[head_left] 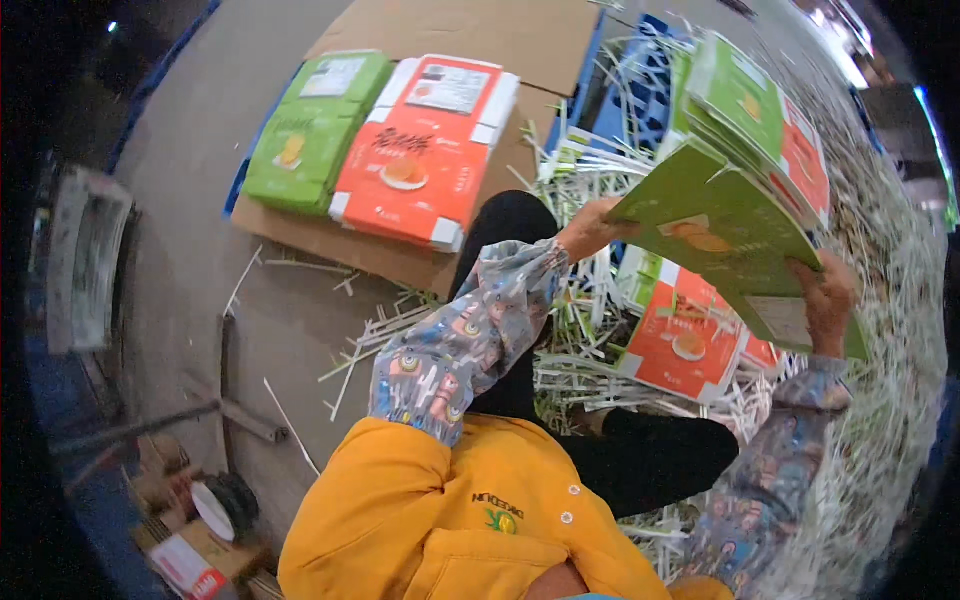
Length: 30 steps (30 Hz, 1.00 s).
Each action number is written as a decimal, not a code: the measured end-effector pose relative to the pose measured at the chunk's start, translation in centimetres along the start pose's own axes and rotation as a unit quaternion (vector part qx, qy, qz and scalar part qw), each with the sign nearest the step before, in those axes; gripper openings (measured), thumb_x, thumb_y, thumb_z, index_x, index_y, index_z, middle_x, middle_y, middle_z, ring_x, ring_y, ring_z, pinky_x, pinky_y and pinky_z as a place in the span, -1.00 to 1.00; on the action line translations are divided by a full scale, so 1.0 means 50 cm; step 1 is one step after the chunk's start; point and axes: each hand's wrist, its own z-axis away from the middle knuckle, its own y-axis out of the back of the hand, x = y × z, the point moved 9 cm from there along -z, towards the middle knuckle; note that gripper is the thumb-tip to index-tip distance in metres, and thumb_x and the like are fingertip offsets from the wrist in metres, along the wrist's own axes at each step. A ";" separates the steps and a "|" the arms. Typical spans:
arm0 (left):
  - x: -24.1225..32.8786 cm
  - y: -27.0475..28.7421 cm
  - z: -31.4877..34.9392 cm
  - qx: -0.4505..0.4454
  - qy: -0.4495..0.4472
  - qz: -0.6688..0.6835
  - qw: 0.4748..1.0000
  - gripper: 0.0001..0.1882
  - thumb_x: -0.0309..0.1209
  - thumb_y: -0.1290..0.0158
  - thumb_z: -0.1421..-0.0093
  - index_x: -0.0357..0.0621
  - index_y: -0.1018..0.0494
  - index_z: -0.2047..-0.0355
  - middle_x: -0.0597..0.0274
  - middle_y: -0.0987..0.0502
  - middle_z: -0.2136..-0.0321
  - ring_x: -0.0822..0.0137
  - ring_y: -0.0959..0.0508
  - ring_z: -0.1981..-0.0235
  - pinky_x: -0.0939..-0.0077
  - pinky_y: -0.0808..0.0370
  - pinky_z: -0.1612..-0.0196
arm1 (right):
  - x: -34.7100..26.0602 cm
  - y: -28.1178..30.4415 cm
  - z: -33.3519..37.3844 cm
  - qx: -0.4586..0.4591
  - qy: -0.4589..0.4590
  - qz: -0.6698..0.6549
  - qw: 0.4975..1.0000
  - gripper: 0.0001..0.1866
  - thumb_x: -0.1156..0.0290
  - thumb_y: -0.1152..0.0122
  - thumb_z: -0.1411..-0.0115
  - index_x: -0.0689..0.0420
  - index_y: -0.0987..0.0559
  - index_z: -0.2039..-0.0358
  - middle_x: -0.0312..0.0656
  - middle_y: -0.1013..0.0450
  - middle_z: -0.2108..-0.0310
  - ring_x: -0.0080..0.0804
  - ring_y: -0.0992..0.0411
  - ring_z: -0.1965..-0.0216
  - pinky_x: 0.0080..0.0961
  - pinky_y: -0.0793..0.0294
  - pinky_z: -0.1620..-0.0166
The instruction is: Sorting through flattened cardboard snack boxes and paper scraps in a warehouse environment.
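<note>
A green printed flat carton blank point(735, 255) is held up slantwise in front of me. My left hand point(590, 230) is closed on its left corner. At its right end, my right hand point(828, 298) is closed around the edge. Beneath the blank, an orange-red carton blank point(670, 340) lies on a heap of thin paper strips point(590, 360), partly hidden. Just beyond my hands rises a tilted stack of green and orange carton blanks point(740, 95).
To the left, green cartons point(310, 150) and red-orange cartons point(415, 160) lie in piles on brown cardboard point(455, 35). A blue plastic pallet point(640, 90) shows beyond the strips. Metal legs point(222, 390) and a brown box point(190, 560) with rolls point(225, 505) stand lower left.
</note>
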 end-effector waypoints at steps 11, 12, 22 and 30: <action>0.273 0.494 0.296 0.452 -0.106 0.082 0.882 -0.77 -0.51 -0.09 0.06 -0.27 -0.44 0.34 0.27 -0.49 0.40 0.46 -0.47 0.38 0.57 -0.40 0.30 | -0.667 0.212 -0.292 0.285 0.371 0.024 0.884 -0.69 0.41 -0.19 0.08 0.19 -0.43 0.28 -0.07 -0.40 0.27 -0.22 -0.37 0.22 -0.43 -0.31 0.13; 0.322 0.522 0.297 0.464 -0.156 0.072 0.869 -0.77 -0.50 -0.09 0.07 -0.27 -0.44 0.34 0.27 -0.49 0.42 0.46 -0.47 0.40 0.57 -0.40 0.31 | -0.677 0.223 -0.297 0.289 0.374 0.040 0.880 -0.69 0.41 -0.19 0.08 0.19 -0.43 0.28 -0.07 -0.40 0.27 -0.22 -0.37 0.22 -0.43 -0.31 0.13; 0.412 0.856 0.463 0.519 -0.179 -0.483 0.683 -0.70 -0.37 -0.12 0.06 -0.33 -0.41 0.35 0.18 -0.43 0.30 0.34 -0.43 0.36 0.44 -0.39 0.30 | -0.575 -0.134 -0.283 0.097 0.242 -0.085 0.962 -0.81 0.55 -0.14 0.09 0.16 -0.43 0.38 -0.10 -0.35 0.24 -0.20 -0.27 0.15 -0.36 -0.23 0.08; -0.088 1.174 0.619 0.709 -0.009 0.152 0.688 -0.65 -0.44 -0.13 0.09 -0.36 -0.36 0.29 0.13 -0.44 0.37 0.29 -0.46 0.43 0.43 -0.44 0.42 | -0.430 -0.419 -0.097 -0.118 0.126 -0.137 0.975 -0.88 0.50 -0.12 0.10 0.19 -0.42 0.49 -0.06 -0.34 0.34 -0.15 -0.28 0.24 -0.33 -0.23 0.14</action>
